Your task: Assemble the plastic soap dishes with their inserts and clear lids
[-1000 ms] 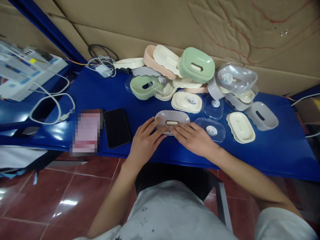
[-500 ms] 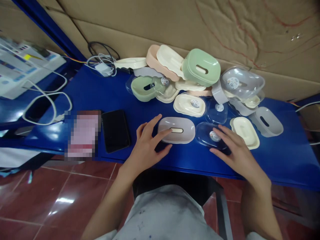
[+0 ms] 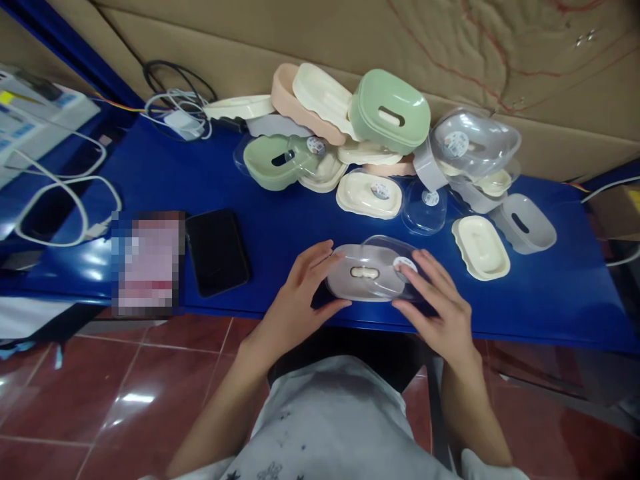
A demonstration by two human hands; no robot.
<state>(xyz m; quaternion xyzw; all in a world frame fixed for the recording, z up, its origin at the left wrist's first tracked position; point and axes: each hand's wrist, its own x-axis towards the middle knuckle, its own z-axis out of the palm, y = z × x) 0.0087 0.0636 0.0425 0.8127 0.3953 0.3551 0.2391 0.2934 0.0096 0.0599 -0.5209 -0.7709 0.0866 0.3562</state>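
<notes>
A greyish-lilac soap dish [image 3: 345, 277] with a slot in its middle lies near the table's front edge. My left hand [image 3: 305, 287] holds its left end, thumb at the near rim and fingers at the far rim. In my right hand [image 3: 437, 297] is a clear plastic lid [image 3: 383, 250] with a round sticker, gripped by thumb and fingers at its right end. The lid is tilted and overlaps the right part of the dish. Just beyond lies a cream soap dish piece [image 3: 357, 193] under a clear stickered lid.
Behind is a pile of soap dish parts, among them a green dish [image 3: 417, 120], a peach tray [image 3: 286, 90] and clear lids. To the right lie a cream tray [image 3: 483, 247] and a grey slotted dish [image 3: 543, 227]. Left are a black phone [image 3: 217, 253], a blurred-out device [image 3: 150, 267] and cables.
My right hand has taken hold of the clear lid and brought it left, from beside the lilac dish to over its right part. My left hand has closed on the dish's left end.
</notes>
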